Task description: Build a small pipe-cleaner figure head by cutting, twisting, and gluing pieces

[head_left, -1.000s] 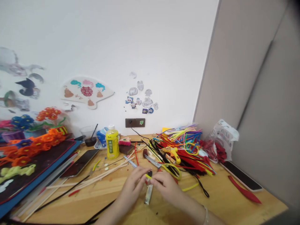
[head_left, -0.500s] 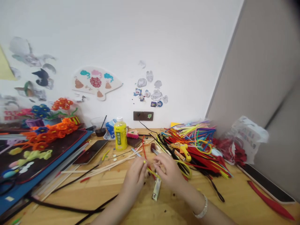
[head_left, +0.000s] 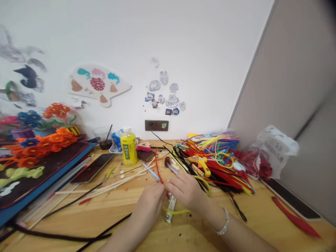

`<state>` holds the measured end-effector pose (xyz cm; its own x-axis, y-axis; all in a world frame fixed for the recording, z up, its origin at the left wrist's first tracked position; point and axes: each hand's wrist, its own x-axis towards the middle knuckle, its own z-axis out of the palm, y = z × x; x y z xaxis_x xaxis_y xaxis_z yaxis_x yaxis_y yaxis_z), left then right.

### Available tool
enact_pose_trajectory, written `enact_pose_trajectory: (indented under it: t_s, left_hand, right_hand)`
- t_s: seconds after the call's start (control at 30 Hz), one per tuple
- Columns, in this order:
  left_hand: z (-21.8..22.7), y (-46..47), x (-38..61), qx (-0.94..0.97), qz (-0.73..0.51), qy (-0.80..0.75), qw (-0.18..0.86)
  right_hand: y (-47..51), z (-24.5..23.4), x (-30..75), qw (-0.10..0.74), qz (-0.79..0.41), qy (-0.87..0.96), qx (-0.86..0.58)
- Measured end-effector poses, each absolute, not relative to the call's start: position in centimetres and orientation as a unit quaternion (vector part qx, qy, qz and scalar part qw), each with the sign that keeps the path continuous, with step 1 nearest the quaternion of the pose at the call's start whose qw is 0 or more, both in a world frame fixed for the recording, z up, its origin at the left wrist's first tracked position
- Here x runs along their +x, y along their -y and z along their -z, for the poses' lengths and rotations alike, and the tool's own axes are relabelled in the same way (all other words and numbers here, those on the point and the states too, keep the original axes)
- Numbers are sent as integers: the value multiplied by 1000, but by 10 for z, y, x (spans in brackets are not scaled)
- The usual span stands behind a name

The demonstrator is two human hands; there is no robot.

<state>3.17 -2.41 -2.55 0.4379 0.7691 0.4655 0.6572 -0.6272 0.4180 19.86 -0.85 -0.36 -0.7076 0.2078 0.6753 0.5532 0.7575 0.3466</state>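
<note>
Bent fingers (head_left: 176, 182) nearly meet as the left hand (head_left: 150, 200) and right hand (head_left: 187, 190) hover above the tabletop (head_left: 195, 235); their grip cannot be told. A yellow pipe cleaner (head_left: 178, 212) curves just below. Beyond, a bottle (head_left: 128, 148) and colorful pipe cleaners (head_left: 219, 175) sit before a white wall (head_left: 204, 52).
</note>
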Motion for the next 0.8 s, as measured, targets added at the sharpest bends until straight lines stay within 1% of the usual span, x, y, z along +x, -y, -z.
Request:
enact_pose_trajectory:
  t_s: [0.17, 0.3, 0.43, 0.6, 0.73, 0.8]
  left_hand:
    - [24, 26, 31, 848, -293, -432, 99]
    - [28, 25, 30, 847, -318, -408, 123]
    - [38, 22, 29, 831, -336, -424, 128]
    - [36, 28, 35, 812, -337, -448, 161]
    - [31, 31, 39, 801, -332, -453, 207]
    - [30, 32, 39, 797, -329, -455, 221]
  right_hand:
    - [14, 5, 202, 307, 258, 884, -239]
    - [13, 7, 204, 300, 257, 885, -249]
    - [12, 10, 205, 294, 258, 885, -253]
    - [11, 22, 204, 321, 234, 878, -267]
    - [12, 28, 198, 369, 219, 860, -275]
    - [13, 27, 195, 393, 177, 859, -276]
